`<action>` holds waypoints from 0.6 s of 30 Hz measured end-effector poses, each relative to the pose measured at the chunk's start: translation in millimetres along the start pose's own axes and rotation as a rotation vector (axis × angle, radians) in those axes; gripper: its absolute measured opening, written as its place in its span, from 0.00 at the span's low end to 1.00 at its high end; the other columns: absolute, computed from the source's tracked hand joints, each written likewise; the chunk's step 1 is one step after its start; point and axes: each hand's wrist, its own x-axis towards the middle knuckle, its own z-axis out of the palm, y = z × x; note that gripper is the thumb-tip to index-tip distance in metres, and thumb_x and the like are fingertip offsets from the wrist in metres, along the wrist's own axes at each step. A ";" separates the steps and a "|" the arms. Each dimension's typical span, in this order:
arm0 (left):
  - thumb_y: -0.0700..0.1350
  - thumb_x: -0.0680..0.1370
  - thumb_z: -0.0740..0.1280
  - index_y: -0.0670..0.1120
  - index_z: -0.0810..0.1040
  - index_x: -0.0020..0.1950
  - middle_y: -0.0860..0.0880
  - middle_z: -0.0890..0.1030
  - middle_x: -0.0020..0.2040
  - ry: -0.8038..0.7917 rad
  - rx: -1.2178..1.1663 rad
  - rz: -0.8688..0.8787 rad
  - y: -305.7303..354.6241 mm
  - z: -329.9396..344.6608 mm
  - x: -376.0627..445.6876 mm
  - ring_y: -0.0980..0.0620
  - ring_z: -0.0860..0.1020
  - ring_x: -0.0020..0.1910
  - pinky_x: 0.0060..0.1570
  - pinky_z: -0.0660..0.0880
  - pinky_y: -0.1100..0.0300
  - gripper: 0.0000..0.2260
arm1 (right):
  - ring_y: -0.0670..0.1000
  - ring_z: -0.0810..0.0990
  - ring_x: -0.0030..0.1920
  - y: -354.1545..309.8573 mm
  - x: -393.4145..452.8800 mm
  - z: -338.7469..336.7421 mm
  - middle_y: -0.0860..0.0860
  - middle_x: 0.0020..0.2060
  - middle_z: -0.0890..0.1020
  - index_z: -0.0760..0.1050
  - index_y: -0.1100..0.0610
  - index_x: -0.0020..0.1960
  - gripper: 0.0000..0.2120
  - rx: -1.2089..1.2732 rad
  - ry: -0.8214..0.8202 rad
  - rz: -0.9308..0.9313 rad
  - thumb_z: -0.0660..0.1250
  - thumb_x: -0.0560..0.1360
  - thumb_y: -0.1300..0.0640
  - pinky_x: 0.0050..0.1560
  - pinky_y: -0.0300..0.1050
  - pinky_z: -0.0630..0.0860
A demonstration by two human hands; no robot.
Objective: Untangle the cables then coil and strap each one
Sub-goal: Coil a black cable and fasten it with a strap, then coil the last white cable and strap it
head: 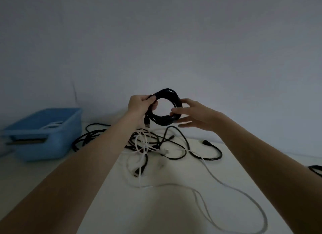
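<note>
Two hands hold one finished-looking black coil [165,108] in the air above the counter's [174,212] far edge. Toward the left edge sits a blue bin [43,134]. The left hand [141,108] grips the coil's left side, fingers curled round the loops, and a plug end [147,124] dangles below it. The right hand [195,115] touches the right side with fingers nearly straight, so its hold looks light. No strap is visible; if the left grip eases, the loops could spring apart and drop into the tangle of black and white cables [153,146] below, snagging again. A long white cable [226,183] trails toward the right near corner.
</note>
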 end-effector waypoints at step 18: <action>0.36 0.78 0.61 0.35 0.70 0.47 0.42 0.70 0.36 0.549 0.725 -0.328 -44.9 -327.9 92.5 0.48 0.70 0.32 0.31 0.66 0.58 0.04 | 0.55 0.81 0.38 -3.4 224.9 330.9 0.62 0.50 0.80 0.70 0.60 0.44 0.06 -0.046 -0.069 -0.183 0.67 0.75 0.64 0.40 0.40 0.78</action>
